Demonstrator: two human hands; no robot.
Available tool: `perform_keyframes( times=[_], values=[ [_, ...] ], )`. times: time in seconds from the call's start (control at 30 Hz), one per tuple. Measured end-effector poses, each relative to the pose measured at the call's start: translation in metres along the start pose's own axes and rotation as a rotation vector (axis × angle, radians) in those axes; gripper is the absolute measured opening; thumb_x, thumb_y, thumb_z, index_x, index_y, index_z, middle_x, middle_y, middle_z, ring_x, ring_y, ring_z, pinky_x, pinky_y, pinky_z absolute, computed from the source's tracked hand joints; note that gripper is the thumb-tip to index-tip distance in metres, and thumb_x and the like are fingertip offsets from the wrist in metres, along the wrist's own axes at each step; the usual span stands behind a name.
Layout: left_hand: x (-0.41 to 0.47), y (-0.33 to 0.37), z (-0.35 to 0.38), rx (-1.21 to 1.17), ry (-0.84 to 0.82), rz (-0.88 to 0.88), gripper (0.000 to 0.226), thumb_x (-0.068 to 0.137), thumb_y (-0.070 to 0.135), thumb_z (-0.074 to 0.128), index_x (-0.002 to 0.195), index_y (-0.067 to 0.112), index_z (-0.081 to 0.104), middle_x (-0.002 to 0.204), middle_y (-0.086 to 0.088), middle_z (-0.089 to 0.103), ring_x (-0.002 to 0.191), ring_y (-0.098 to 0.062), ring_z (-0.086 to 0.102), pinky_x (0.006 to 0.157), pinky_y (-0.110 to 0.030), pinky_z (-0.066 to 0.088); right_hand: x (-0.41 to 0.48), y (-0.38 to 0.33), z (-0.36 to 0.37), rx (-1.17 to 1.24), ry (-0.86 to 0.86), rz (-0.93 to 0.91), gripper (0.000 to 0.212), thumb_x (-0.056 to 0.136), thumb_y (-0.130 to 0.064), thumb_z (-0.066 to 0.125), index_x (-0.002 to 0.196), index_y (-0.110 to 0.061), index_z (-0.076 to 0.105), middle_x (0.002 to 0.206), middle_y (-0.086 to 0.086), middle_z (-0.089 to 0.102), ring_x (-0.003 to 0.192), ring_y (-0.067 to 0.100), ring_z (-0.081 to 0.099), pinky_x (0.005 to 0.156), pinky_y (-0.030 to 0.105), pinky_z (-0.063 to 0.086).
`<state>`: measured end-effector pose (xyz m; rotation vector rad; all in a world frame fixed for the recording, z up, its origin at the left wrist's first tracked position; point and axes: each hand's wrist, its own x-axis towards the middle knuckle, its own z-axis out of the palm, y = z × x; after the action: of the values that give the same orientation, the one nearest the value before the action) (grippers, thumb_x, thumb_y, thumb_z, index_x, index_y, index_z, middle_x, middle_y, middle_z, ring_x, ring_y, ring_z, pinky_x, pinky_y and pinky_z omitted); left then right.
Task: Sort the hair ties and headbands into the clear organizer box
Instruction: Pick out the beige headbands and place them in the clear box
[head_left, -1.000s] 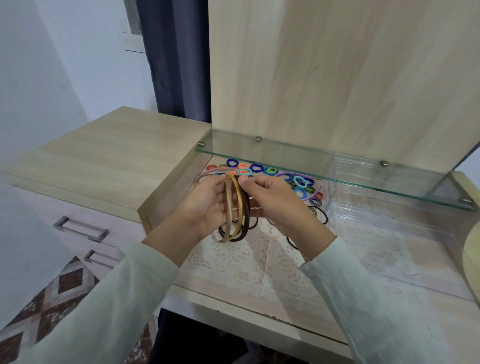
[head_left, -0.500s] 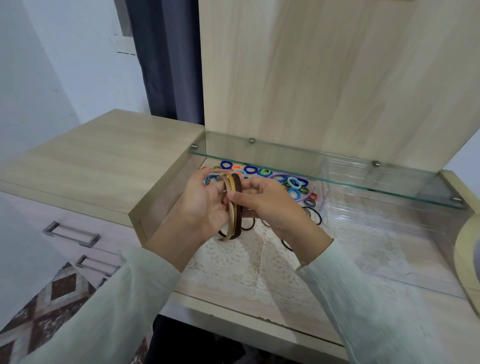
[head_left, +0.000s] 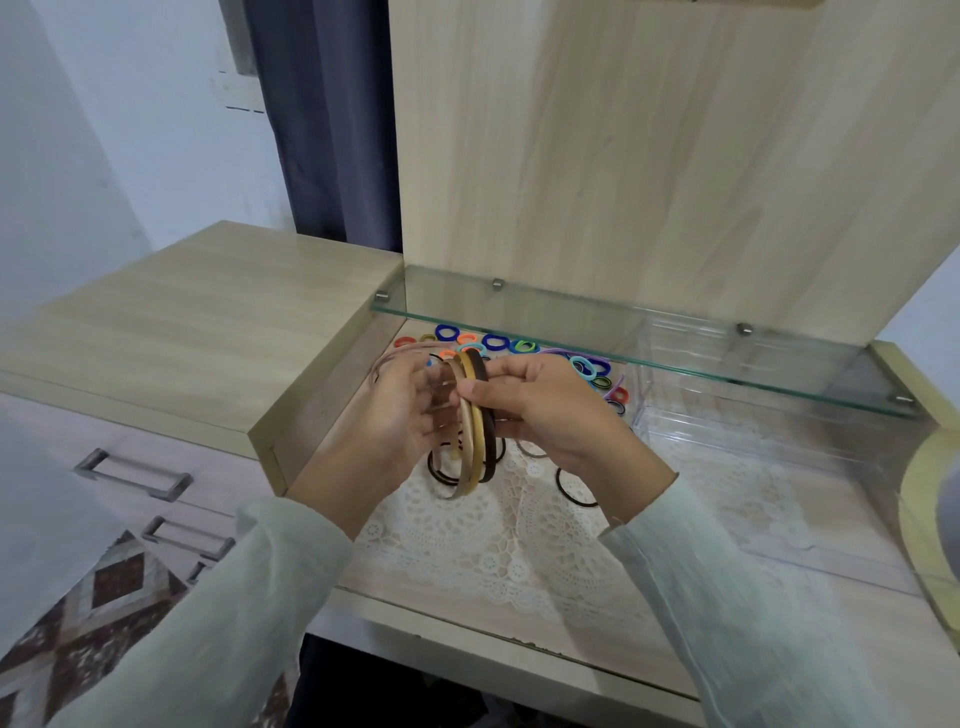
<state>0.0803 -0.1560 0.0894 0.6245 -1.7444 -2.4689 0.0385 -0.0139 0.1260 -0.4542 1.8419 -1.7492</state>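
Now my left hand (head_left: 400, 415) and right hand (head_left: 540, 410) both pinch the headbands (head_left: 475, 441), pushed closer into one bunch than a second ago, just left of the clear organizer box (head_left: 753, 436). Hair ties (head_left: 498, 343) lie left of it too. I think boxing comes next.

Glass shelf (head_left: 571, 323) above lace doily (head_left: 467, 545)

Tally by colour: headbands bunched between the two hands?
The headbands gripped by the left hand and right hand:
beige headband: 1
mustard headband: 1
dark brown headband: 1
Total: 3
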Motion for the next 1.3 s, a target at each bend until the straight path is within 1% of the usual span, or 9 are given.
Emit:
perform_keyframes(
  times=[0.1, 0.2, 0.4, 0.6, 0.77, 0.93, 1.03, 1.17, 1.3],
  values=[
    [0.008, -0.006, 0.000, 0.002, 0.151, 0.029, 0.022, 0.094, 0.017, 0.045, 0.087, 0.010, 0.064, 0.067, -0.003, 0.064, 0.075, -0.020, 0.060, 0.078, -0.033, 0.050, 0.000, -0.001, -0.001, -0.008, -0.005, 0.007, 0.018, 0.086, -0.009, 0.069, 0.102, -0.002, 0.070, 0.094, 0.011, 0.075, 0.083, 0.021, 0.070, 0.077, 0.031, 0.058],
    [0.018, -0.015, -0.003, 0.117, 0.248, 0.061, 0.017, 0.090, 0.005, 0.047, 0.078, 0.014, 0.055, 0.076, -0.004, 0.059, 0.079, -0.020, 0.056, 0.088, -0.039, 0.050, -0.001, -0.002, -0.001, 0.000, -0.018, 0.015, 0.015, 0.086, -0.008, 0.069, 0.099, -0.003, 0.072, 0.095, 0.012, 0.074, 0.087, 0.024, 0.070, 0.084, 0.035, 0.058],
    [0.025, -0.028, -0.002, 0.188, 0.167, 0.131, 0.031, 0.092, 0.015, 0.064, 0.120, 0.015, 0.052, 0.112, -0.010, 0.065, 0.102, -0.024, 0.064, 0.096, -0.043, 0.051, -0.005, -0.009, -0.002, 0.062, -0.056, 0.018, 0.017, 0.087, -0.006, 0.067, 0.103, -0.002, 0.070, 0.087, 0.007, 0.075, 0.073, 0.014, 0.070, 0.064, 0.023, 0.055],
    [0.028, -0.031, -0.001, 0.277, -0.012, 0.197, 0.040, 0.093, 0.023, 0.065, 0.132, 0.019, 0.056, 0.119, -0.004, 0.070, 0.114, -0.022, 0.065, 0.104, -0.048, 0.048, -0.007, -0.010, -0.005, 0.133, -0.074, 0.017, 0.022, 0.087, -0.005, 0.066, 0.107, 0.003, 0.068, 0.088, 0.009, 0.074, 0.072, 0.013, 0.069, 0.066, 0.024, 0.057],
    [0.027, -0.032, 0.005, 0.308, -0.045, 0.241, 0.029, 0.098, 0.014, 0.055, 0.127, 0.013, 0.059, 0.114, -0.007, 0.070, 0.108, -0.022, 0.067, 0.097, -0.039, 0.052, -0.010, -0.011, -0.009, 0.161, -0.084, 0.014, 0.022, 0.087, -0.005, 0.065, 0.107, 0.005, 0.067, 0.084, 0.007, 0.073, 0.068, 0.011, 0.069, 0.062, 0.021, 0.055],
    [0.028, -0.031, 0.013, 0.404, -0.029, 0.258, 0.020, 0.104, 0.014, 0.045, 0.116, 0.011, 0.060, 0.093, -0.004, 0.068, 0.070, -0.001, 0.066, 0.058, -0.011, 0.050, -0.012, -0.009, -0.023, 0.178, -0.067, 0.012, 0.014, 0.085, -0.005, 0.067, 0.098, -0.003, 0.070, 0.088, 0.009, 0.074, 0.073, 0.013, 0.070, 0.069, 0.025, 0.058],
    [0.033, -0.030, 0.014, 0.484, -0.040, 0.263, 0.022, 0.106, 0.012, 0.041, 0.111, 0.011, 0.063, 0.095, -0.016, 0.065, 0.073, -0.013, 0.062, 0.059, -0.016, 0.052, -0.016, -0.008, -0.038, 0.161, -0.056, 0.029, 0.010, 0.084, -0.007, 0.068, 0.093, -0.006, 0.072, 0.091, 0.010, 0.074, 0.075, 0.015, 0.070, 0.076, 0.028, 0.057],
    [0.041, -0.029, 0.021, 0.632, -0.086, 0.314, 0.023, 0.105, 0.010, 0.039, 0.100, 0.017, 0.061, 0.080, -0.008, 0.057, 0.065, -0.015, 0.056, 0.063, -0.028, 0.050, -0.026, -0.008, -0.065, 0.129, -0.041, 0.083, 0.014, 0.078, -0.012, 0.069, 0.091, -0.007, 0.070, 0.082, 0.006, 0.073, 0.068, 0.011, 0.068, 0.061, 0.020, 0.055],
    [0.048, -0.026, 0.035, 0.753, -0.110, 0.348, 0.023, 0.104, 0.012, 0.040, 0.101, 0.019, 0.062, 0.080, 0.000, 0.060, 0.061, -0.010, 0.059, 0.062, -0.025, 0.051, -0.033, 0.001, -0.096, 0.110, 0.020, 0.129, 0.015, 0.068, -0.016, 0.071, 0.082, -0.013, 0.073, 0.083, 0.006, 0.072, 0.071, 0.014, 0.066, 0.076, 0.029, 0.052]
  ],
)
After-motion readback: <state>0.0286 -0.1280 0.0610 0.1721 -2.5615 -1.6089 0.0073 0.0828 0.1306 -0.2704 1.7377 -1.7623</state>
